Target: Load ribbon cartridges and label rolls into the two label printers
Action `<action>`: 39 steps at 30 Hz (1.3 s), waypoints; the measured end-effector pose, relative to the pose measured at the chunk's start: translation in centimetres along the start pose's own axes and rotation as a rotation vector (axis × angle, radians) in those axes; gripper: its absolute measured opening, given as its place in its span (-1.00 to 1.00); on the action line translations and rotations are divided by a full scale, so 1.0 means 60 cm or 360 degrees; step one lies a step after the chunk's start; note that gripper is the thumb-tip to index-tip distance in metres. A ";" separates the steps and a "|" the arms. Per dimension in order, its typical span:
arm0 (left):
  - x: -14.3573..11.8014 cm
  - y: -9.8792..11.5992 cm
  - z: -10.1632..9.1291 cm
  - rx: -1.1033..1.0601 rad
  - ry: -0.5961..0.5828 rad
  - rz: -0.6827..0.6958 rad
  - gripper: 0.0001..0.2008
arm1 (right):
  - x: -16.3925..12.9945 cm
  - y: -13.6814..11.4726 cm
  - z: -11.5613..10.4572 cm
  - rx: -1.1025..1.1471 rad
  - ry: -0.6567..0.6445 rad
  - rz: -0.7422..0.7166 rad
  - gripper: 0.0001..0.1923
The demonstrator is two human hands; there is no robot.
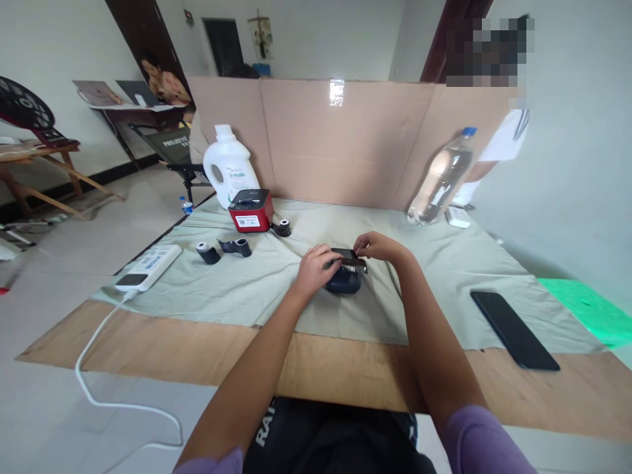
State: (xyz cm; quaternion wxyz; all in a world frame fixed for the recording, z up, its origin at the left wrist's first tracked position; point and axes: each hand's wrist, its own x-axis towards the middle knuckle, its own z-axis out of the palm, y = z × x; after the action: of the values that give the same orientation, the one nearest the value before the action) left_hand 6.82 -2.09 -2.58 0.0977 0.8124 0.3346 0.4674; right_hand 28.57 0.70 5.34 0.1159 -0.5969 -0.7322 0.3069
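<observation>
A small dark blue device (343, 282) stands on the cloth in front of me, its dark upper part (344, 253) raised at the back. Across its top runs a shiny dark strip (354, 264). My left hand (316, 268) is closed over the left end of this strip, fingertips against it. On the far right side, my right hand (381, 247) has thumb and fingers pinched at the edge of the upper part; what lies between them is too small to make out. Left of the device lie black rolls with pale cores, one upright (207, 253), one partly unwound (236, 247).
A red and black box (251, 212) stands before a white jug (231, 168), with another black roll (282, 228) beside it. A power strip (149, 268) lies left, a phone (513, 330) right. A clear bottle (441, 178) leans on the cardboard screen (345, 145). Other people are beyond.
</observation>
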 end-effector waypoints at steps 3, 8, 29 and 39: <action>0.003 -0.009 0.016 -0.0231 0.0104 -0.0196 -0.83 | 0.006 0.003 0.007 0.0051 -0.0015 0.0133 -0.76; 0.010 -0.027 0.044 -0.0511 0.0193 -0.0617 -0.85 | 0.006 0.013 0.010 0.0284 -0.0192 0.0299 -0.66; 0.000 -0.054 0.020 -0.0929 -0.0312 -0.0799 -0.51 | -0.047 0.038 0.071 0.0515 0.0109 0.0470 -0.54; -0.003 -0.054 0.034 -0.0706 -0.0276 -0.0677 -0.49 | -0.146 0.065 0.169 0.0159 0.0430 -0.0078 -0.22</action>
State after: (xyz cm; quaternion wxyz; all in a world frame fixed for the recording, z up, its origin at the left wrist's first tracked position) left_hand 6.95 0.56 -5.32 0.3962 0.7199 0.3774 0.4270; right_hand 28.56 -10.32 -3.20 0.2506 -0.6083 -0.7080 0.2569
